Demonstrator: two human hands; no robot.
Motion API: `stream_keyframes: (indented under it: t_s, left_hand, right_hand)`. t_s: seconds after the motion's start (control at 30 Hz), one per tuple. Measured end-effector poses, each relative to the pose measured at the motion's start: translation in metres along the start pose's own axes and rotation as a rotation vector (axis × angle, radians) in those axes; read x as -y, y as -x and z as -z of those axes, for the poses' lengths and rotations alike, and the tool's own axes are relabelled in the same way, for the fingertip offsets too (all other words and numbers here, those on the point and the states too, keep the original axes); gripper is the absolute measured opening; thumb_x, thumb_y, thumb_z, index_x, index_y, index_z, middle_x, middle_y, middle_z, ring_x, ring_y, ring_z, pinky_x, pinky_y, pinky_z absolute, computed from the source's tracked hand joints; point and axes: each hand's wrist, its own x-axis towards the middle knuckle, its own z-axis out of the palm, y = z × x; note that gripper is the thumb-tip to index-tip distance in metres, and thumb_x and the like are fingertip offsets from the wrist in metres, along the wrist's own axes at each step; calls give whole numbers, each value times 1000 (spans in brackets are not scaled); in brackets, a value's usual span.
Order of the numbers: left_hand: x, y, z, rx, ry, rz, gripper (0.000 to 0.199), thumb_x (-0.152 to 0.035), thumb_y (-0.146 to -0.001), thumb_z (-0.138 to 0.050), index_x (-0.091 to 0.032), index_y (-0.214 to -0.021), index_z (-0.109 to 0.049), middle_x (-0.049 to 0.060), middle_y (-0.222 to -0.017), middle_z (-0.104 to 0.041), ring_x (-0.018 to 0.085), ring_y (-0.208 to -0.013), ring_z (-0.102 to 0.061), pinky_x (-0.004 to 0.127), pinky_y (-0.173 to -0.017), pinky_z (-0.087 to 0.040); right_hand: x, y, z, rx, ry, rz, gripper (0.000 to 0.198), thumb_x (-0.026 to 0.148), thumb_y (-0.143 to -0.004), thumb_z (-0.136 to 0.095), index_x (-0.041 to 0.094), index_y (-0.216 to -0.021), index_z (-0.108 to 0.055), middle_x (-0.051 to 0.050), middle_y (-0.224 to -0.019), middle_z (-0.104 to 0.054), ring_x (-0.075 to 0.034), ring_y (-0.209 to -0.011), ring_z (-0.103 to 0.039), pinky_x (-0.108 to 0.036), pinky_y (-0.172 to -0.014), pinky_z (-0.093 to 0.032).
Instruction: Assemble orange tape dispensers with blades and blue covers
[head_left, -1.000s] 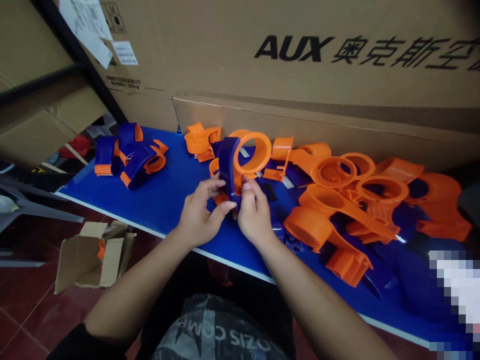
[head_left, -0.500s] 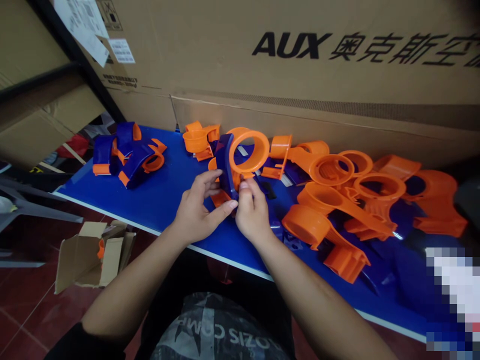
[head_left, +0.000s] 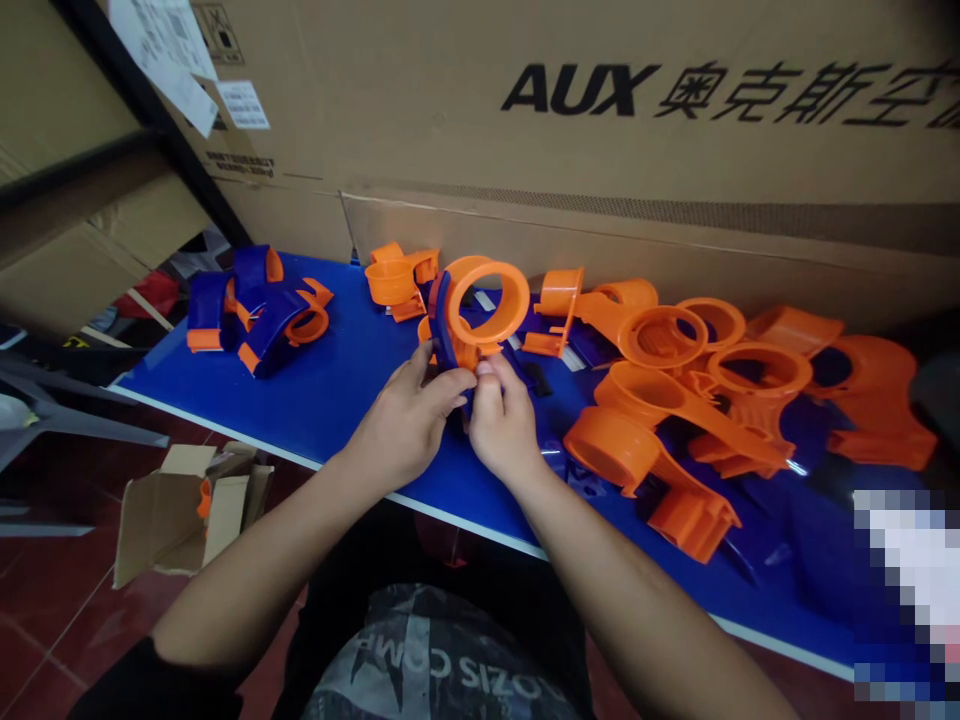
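Between my hands is a tape dispenser [head_left: 508, 302] with an orange ring and a dark blue curved cover on its left side. The ring points up and away from me. My left hand [head_left: 401, 415] is closed on the lower left of the cover, its thumb across the near end. On the lower right, my right hand [head_left: 504, 415] pinches the dispenser near its orange base. Fingers hide most of the lower end. Close behind lies another orange dispenser part [head_left: 391, 280], partly covered by the held one.
Several blue-and-orange dispensers [head_left: 274, 310] lie on the blue table [head_left: 337, 345] at left. Orange dispenser bodies [head_left: 675, 400] and blue pieces are piled at right. A large cardboard box [head_left: 420, 110] stands behind. An open carton [head_left: 161, 520] sits on the floor at left.
The dispenser has tilted and shifted slightly left. My left hand has moved down a little, and its thumb now presses across the near end of the cover.
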Motion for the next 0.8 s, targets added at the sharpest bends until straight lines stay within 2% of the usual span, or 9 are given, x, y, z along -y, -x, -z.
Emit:
stream_keyframes:
  t_s: [0.2,0.33,0.53,0.8]
  left_hand:
    - [-2,0,2,-32,40,-21,21,-18,-103,-58,-24,-119,-70,13,-133,-69,26,-123,-69,42,-102,-60]
    - [-3,0,0,-46,56,-15,18,-20,-104,-58,-23,-117,-70,15,-138,-68,26,-126,-69,41,-102,-60]
    - [-5,-3,-1,-84,41,-20,17,-21,-105,-57,-22,-113,-72,14,-127,-71,23,-110,-72,38,-92,-61]
    - [-8,-3,-3,-102,39,-1,16,-29,-106,-58,-22,-112,-72,14,-122,-73,24,-106,-73,38,-89,-60]
  right_hand:
    - [0,1,1,-3,-7,-39,30,38,-108,-41,24,-107,-67,-4,-98,-75,-24,-89,-70,-38,-84,-52]
    - [-1,0,1,-11,-1,-25,29,37,-108,-40,25,-109,-67,-4,-98,-75,-24,-88,-70,-39,-83,-52]
    - [-4,0,1,-14,-20,-16,30,38,-108,-41,25,-112,-67,-6,-103,-77,-26,-97,-71,-42,-90,-54]
    - [-4,1,0,-19,7,-55,31,40,-107,-43,23,-112,-69,-9,-108,-79,-29,-106,-73,-46,-98,-54]
